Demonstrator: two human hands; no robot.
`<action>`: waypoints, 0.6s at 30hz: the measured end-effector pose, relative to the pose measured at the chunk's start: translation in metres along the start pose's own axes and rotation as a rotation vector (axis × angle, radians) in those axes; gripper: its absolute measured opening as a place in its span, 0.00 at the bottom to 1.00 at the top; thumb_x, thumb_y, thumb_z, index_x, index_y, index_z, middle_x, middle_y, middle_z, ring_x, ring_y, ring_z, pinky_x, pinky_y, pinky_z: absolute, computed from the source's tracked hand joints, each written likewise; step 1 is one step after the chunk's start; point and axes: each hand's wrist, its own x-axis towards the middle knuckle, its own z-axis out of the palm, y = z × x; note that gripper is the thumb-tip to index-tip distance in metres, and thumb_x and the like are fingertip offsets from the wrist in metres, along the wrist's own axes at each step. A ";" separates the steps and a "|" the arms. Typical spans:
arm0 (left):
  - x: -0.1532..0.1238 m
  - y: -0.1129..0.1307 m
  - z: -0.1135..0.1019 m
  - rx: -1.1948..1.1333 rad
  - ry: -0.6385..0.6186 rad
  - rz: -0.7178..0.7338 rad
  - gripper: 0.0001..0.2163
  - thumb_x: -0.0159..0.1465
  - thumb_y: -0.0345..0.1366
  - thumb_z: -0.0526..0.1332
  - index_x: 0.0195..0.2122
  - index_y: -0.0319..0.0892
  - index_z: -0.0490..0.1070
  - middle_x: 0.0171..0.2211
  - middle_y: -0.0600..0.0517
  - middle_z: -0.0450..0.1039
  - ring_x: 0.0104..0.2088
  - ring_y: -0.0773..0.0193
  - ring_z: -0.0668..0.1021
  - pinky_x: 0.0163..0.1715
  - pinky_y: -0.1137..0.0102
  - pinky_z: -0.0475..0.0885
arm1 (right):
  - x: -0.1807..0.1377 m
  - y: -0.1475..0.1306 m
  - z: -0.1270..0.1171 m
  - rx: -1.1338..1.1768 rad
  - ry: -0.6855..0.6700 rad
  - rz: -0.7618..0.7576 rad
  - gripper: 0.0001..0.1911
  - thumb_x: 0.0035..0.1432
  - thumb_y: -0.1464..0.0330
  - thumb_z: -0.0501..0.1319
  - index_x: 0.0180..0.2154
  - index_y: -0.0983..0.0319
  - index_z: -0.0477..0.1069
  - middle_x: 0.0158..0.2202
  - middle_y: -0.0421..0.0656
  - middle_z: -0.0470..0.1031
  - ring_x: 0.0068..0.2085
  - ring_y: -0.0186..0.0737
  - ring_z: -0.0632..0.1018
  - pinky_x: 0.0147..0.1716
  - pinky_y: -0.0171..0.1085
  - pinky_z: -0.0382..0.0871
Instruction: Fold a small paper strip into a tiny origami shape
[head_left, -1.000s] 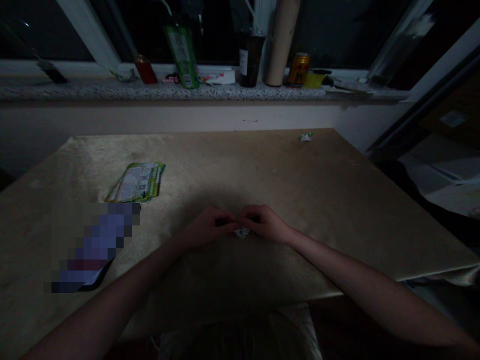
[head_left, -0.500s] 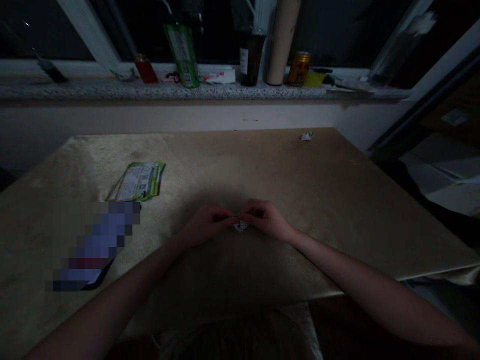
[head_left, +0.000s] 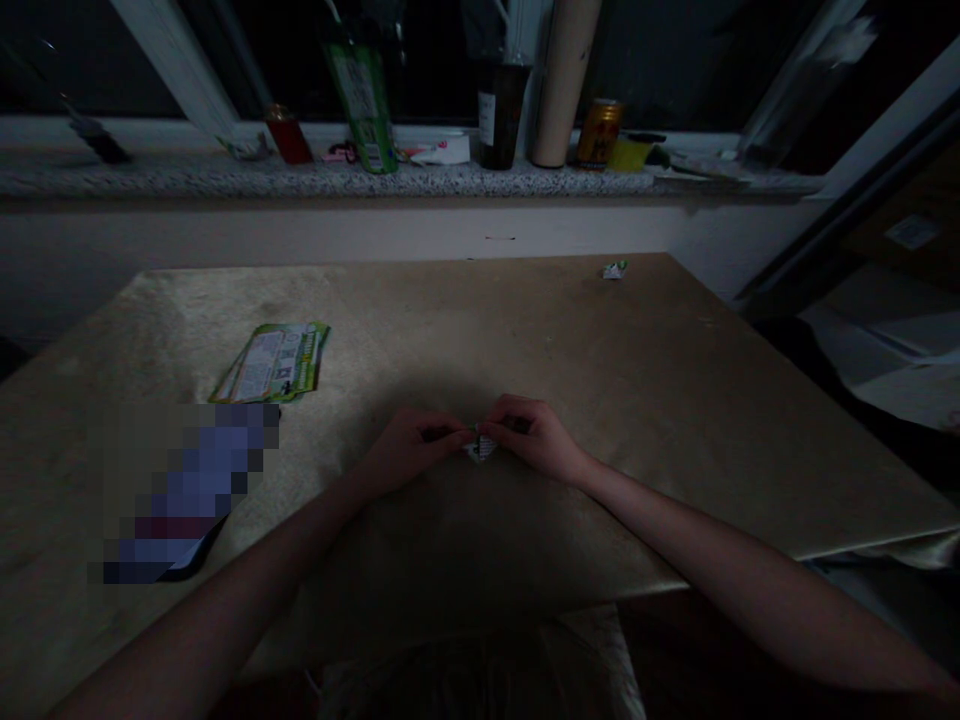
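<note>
My left hand (head_left: 411,450) and my right hand (head_left: 534,437) meet at the middle of a tan table (head_left: 570,380). Both pinch a small folded piece of printed paper (head_left: 481,447) between their fingertips, just above the tabletop. The scene is dim and most of the paper is hidden by the fingers.
Green printed cards (head_left: 276,362) lie at the left, with a blurred-out flat object (head_left: 187,490) in front of them. A small crumpled wrapper (head_left: 614,269) sits near the far edge. The stone windowsill (head_left: 225,180) holds a green bottle (head_left: 358,95), a dark bottle (head_left: 499,115), a paper roll (head_left: 559,80) and a can (head_left: 598,133).
Both hands shifted slightly away from me with the paper still pinched between them; the fingers reworked their hold a little.
</note>
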 end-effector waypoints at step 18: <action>-0.002 -0.002 0.001 -0.047 0.171 -0.028 0.14 0.63 0.44 0.58 0.44 0.45 0.76 0.42 0.52 0.79 0.42 0.58 0.78 0.46 0.64 0.71 | -0.003 0.003 -0.007 -0.022 0.088 -0.017 0.10 0.54 0.62 0.64 0.32 0.61 0.77 0.29 0.43 0.75 0.28 0.34 0.72 0.26 0.33 0.63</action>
